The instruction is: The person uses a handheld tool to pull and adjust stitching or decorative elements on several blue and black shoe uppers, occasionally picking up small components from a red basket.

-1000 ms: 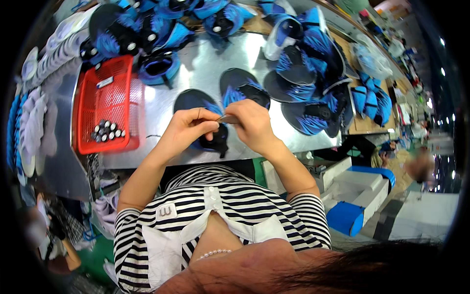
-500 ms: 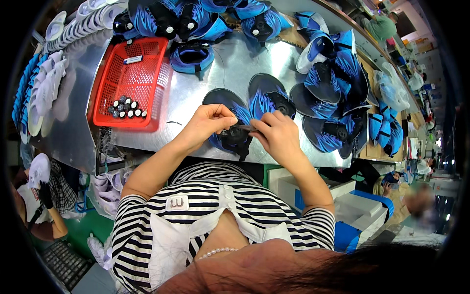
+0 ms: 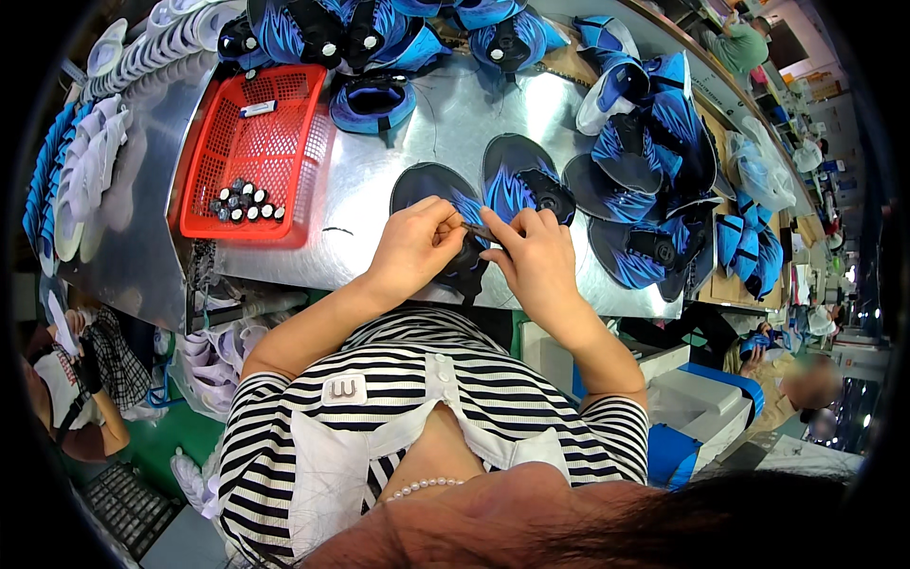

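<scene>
My left hand (image 3: 414,245) is closed in a pinch above a black and blue shoe upper (image 3: 427,182) on the metal table. What its fingertips hold, if anything, is too small to name. Right beside them, my right hand (image 3: 538,254) grips a slim dark tool (image 3: 480,231), whose tip reaches the left fingertips. Both hands partly hide that upper. Just to its right lies a matching upper (image 3: 515,163) with a round black dial.
A red plastic basket (image 3: 194,204) at left contains several small dark round parts (image 3: 245,201) and a white tube (image 3: 258,109). Blue and black uppers (image 3: 630,204) are heaped at right, more along the back. White shoe parts (image 3: 95,161) line the far left. Other people work nearby.
My hands have come together; the left fingertips moved slightly right and now meet the slim tool. The right hand has shifted slightly up, its fingers more upright.
</scene>
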A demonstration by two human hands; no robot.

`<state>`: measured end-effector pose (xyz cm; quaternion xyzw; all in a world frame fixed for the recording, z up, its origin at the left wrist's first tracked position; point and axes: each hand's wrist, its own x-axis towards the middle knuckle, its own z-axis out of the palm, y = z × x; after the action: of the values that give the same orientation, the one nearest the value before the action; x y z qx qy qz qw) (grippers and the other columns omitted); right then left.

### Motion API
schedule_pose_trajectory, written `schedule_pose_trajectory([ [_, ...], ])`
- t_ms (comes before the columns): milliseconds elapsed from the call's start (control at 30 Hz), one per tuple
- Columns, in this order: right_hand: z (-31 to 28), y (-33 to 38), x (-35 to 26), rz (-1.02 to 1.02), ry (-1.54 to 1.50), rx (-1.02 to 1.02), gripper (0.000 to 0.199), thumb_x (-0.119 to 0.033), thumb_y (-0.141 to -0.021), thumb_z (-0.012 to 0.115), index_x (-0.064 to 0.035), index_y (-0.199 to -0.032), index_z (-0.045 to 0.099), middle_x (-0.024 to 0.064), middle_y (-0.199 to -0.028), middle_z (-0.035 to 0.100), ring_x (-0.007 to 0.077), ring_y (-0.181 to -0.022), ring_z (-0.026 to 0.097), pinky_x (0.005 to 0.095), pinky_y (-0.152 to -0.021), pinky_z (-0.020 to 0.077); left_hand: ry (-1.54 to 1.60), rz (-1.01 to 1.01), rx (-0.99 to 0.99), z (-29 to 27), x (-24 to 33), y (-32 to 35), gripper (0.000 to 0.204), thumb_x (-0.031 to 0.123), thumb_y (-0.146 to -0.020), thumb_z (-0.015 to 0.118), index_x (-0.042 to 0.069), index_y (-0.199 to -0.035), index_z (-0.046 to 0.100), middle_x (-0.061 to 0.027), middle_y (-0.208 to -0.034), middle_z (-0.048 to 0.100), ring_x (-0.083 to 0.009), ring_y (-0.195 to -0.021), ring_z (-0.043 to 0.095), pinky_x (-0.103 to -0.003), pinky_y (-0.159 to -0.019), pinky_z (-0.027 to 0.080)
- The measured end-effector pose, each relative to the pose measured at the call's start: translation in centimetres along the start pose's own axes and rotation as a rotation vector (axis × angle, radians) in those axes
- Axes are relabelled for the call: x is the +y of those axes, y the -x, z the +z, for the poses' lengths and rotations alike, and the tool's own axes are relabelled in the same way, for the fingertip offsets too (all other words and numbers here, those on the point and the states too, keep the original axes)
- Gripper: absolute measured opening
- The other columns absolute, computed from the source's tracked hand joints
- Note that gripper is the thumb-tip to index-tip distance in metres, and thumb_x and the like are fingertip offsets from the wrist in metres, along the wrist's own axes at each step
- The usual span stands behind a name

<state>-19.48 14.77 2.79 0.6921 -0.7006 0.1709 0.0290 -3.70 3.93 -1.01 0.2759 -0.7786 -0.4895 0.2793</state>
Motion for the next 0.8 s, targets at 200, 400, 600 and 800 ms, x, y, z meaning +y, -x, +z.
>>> schedule_pose_trajectory([
  [200, 1.3, -0.4, 4.5, -0.068, 0.086, 0.098, 0.018, -0.013, -0.074, 0.068, -0.0096, -0.086, 0.055, 0.0054, -0.073, 0.052, 0.0252, -0.07, 0.055, 0.0372, -0.057, 0.0454, 0.719, -0.402, -0.351, -2.6, -0.6, -1.3, 0.019, 0.022, -0.095, 0.059, 0.005, -0.087, 0.06, 0.0086, -0.063, 0.043, -0.0017, -0.052, 0.033, -0.02, -0.045, 0.023],
  [400, 2.5, -0.3, 6.6, -0.201, 0.037, 0.235, 0.015, -0.01, -0.072, 0.067, -0.0105, -0.085, 0.058, 0.0041, -0.072, 0.049, 0.0236, -0.068, 0.051, 0.0344, -0.053, 0.0382, 0.98, -0.5, -0.365, -4.0, -0.9, 0.5, 0.019, 0.021, -0.095, 0.059, 0.004, -0.087, 0.058, 0.0091, -0.06, 0.038, -0.0006, -0.049, 0.028, -0.019, -0.045, 0.019],
  [600, 4.7, -1.7, 1.3, 0.181, -0.619, 0.334, 0.022, -0.008, -0.076, 0.072, -0.0078, -0.095, 0.062, 0.0085, -0.083, 0.059, 0.029, -0.076, 0.059, 0.0391, -0.065, 0.0476, 1.054, -0.446, -0.153, -3.1, 0.0, -0.5, 0.018, 0.022, -0.099, 0.052, 0.005, -0.097, 0.058, -0.004, -0.081, 0.06, -0.0125, -0.073, 0.057, -0.025, -0.067, 0.045],
  [800, 6.0, -2.7, -1.9, -0.175, -0.588, 0.311, 0.023, -0.004, -0.076, 0.071, -0.0042, -0.097, 0.061, 0.0105, -0.081, 0.062, 0.0287, -0.072, 0.061, 0.0365, -0.062, 0.0485, 1.224, -0.389, -0.029, -2.7, -2.0, -0.3, 0.021, 0.023, -0.1, 0.049, 0.005, -0.101, 0.058, -0.0109, -0.101, 0.066, -0.0242, -0.103, 0.064, -0.036, -0.088, 0.051],
])
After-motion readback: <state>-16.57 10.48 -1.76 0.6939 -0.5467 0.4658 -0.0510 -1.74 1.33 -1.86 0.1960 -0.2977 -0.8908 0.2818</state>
